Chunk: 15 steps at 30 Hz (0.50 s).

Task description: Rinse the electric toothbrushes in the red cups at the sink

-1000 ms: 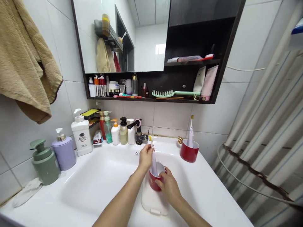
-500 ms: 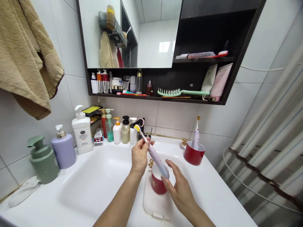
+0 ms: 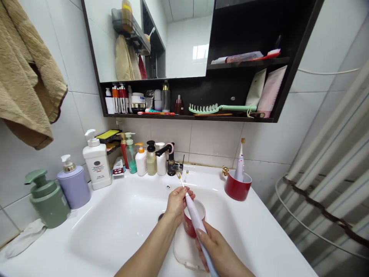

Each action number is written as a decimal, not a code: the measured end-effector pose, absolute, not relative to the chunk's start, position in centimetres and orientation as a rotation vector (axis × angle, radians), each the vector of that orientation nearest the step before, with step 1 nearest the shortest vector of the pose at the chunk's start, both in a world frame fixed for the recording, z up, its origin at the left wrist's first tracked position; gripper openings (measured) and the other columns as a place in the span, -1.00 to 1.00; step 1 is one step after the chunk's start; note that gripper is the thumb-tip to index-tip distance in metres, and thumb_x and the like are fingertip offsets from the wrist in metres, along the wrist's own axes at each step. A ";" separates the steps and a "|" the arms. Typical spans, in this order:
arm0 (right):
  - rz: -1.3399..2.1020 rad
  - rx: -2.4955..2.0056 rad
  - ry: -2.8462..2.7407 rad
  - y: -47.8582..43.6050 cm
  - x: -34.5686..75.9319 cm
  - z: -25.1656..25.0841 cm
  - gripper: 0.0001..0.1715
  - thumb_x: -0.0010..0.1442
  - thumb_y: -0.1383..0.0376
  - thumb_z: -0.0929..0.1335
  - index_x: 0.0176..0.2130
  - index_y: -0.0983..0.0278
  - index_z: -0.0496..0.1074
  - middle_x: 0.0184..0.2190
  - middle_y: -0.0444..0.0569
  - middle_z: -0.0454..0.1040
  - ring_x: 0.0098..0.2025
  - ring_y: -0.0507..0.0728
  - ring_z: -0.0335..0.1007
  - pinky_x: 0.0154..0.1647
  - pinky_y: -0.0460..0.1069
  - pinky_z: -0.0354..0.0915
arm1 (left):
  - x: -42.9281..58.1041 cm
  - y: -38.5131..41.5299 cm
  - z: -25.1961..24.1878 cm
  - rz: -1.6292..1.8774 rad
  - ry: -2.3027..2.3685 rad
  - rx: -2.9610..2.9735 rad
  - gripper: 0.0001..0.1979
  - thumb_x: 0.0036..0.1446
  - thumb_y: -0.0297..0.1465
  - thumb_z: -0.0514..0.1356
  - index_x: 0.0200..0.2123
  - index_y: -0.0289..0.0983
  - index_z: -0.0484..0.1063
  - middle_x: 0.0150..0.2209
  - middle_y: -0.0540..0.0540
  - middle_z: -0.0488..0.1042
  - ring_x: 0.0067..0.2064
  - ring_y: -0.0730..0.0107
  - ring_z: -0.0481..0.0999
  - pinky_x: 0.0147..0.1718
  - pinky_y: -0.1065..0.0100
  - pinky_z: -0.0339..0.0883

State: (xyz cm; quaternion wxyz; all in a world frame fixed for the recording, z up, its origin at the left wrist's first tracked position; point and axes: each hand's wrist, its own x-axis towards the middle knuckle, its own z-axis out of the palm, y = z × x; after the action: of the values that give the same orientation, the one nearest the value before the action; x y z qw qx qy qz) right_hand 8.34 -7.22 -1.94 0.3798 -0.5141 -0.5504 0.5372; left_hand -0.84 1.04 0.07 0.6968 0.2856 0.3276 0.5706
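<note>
A pale pink and blue electric toothbrush (image 3: 195, 214) slants across the front of the sink, its yellow-bristled head pointing toward the faucet. My left hand (image 3: 177, 202) pinches its neck just below the head. Lower down, my right hand (image 3: 216, 242) is wrapped around the handle. Directly behind the toothbrush stands a red cup (image 3: 189, 227) with a white inside, partly covered by my hands. That cup rests on a white tray (image 3: 184, 254) lying over the sink's right part. Another red cup (image 3: 238, 189) on the counter holds a second electric toothbrush (image 3: 240, 167).
A black faucet (image 3: 171, 157) rises behind the white sink (image 3: 115, 215). Pump bottles, including a green one (image 3: 49, 204) and a purple one (image 3: 74, 186), line the left and back. A dark cabinet shelf (image 3: 184, 117) overhangs the counter. Pipes (image 3: 323, 165) run at right.
The toothbrush has come down and nearer to me. My right hand has closed around its handle, where before its fingers were spread. The view has shifted slightly.
</note>
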 end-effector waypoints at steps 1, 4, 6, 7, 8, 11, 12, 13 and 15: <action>1.398 -1.313 -1.399 -7.2 8.3 -1.9 -0.70 -0.04 0.08 0.09 -0.43 0.28 0.08 -0.65 -0.23 0.11 -0.73 -0.11 0.01 -0.78 -0.17 0.02 | -0.8 1.0 0.1 1.274 0.747 0.628 -0.93 -0.18 -0.45 0.09 -0.58 -0.37 0.26 -0.65 -0.01 0.33 -0.56 0.53 0.37 -0.45 0.45 0.23; 1.371 -1.341 -1.376 -7.4 8.1 -1.6 -0.71 -0.04 0.10 0.11 -0.38 0.27 0.07 -0.65 -0.23 0.12 -0.72 -0.10 0.03 -0.78 -0.17 0.02 | -0.7 1.0 0.1 1.288 0.782 0.606 -0.95 -0.16 -0.48 0.07 -0.58 -0.36 0.26 -0.65 -0.01 0.33 -0.58 0.54 0.37 -0.48 0.47 0.24; 1.475 -1.313 -1.320 -7.4 8.0 -1.5 -0.71 -0.03 0.09 0.08 -0.40 0.27 0.06 -0.64 -0.24 0.11 -0.74 -0.12 0.00 -0.79 -0.17 0.01 | -0.6 1.0 0.1 1.299 0.792 0.582 -0.96 -0.16 -0.50 0.07 -0.57 -0.36 0.25 -0.65 -0.01 0.33 -0.58 0.54 0.36 -0.50 0.47 0.23; 1.535 -1.287 -1.297 -7.4 7.9 -1.5 -0.71 -0.02 0.09 0.06 -0.42 0.27 0.05 -0.64 -0.24 0.10 -0.75 -0.13 -0.01 -0.79 -0.18 0.01 | -0.6 1.0 0.1 1.302 0.794 0.569 -0.97 -0.16 -0.50 0.07 -0.57 -0.36 0.25 -0.65 -0.01 0.33 -0.58 0.54 0.36 -0.50 0.47 0.24; 1.554 -1.277 -1.291 -7.4 7.9 -1.5 -0.71 -0.01 0.09 0.05 -0.44 0.27 0.05 -0.63 -0.23 0.10 -0.75 -0.13 -0.02 -0.79 -0.18 0.00 | -0.6 1.0 0.1 1.304 0.794 0.558 -0.98 -0.17 -0.51 0.07 -0.57 -0.37 0.25 -0.65 -0.01 0.33 -0.58 0.54 0.36 -0.49 0.47 0.24; 1.404 -1.365 -1.357 -7.4 7.7 -1.5 -0.75 -0.01 0.13 0.07 -0.43 0.27 0.07 -0.65 -0.23 0.10 -0.73 -0.12 0.01 -0.79 -0.19 0.00 | -0.7 1.1 0.1 1.315 0.798 0.538 -0.96 -0.15 -0.51 0.05 -0.58 -0.37 0.25 -0.65 -0.02 0.33 -0.59 0.54 0.36 -0.49 0.46 0.24; 1.364 -1.400 -1.374 -7.3 7.7 -1.5 -0.76 -0.01 0.15 0.07 -0.42 0.28 0.08 -0.65 -0.23 0.10 -0.72 -0.12 0.02 -0.78 -0.19 0.00 | -0.7 1.2 0.0 1.319 0.803 0.531 -0.95 -0.14 -0.51 0.04 -0.58 -0.37 0.24 -0.66 -0.02 0.32 -0.59 0.54 0.36 -0.49 0.46 0.24; 1.358 -1.421 -1.376 -7.3 7.6 -1.4 -0.77 0.00 0.16 0.07 -0.42 0.28 0.08 -0.64 -0.22 0.11 -0.72 -0.11 0.03 -0.78 -0.19 0.00 | -0.7 1.3 0.0 1.322 0.807 0.524 -0.94 -0.13 -0.51 0.03 -0.58 -0.37 0.24 -0.66 -0.02 0.32 -0.60 0.54 0.36 -0.50 0.46 0.24; 1.420 -1.424 -1.349 -7.4 7.5 -1.3 -0.77 0.01 0.17 0.06 -0.43 0.28 0.08 -0.63 -0.22 0.11 -0.72 -0.12 0.03 -0.78 -0.19 0.00 | -0.9 1.4 -0.1 1.323 0.816 0.511 -0.94 -0.13 -0.52 0.03 -0.58 -0.37 0.24 -0.66 -0.02 0.32 -0.60 0.55 0.36 -0.50 0.46 0.24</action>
State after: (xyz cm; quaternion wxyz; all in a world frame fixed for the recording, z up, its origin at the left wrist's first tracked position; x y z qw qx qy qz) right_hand 7.53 -7.35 -1.35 0.3523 -0.5502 -0.5215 0.5488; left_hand -0.86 1.42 -0.11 0.6836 0.2281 0.3641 0.5900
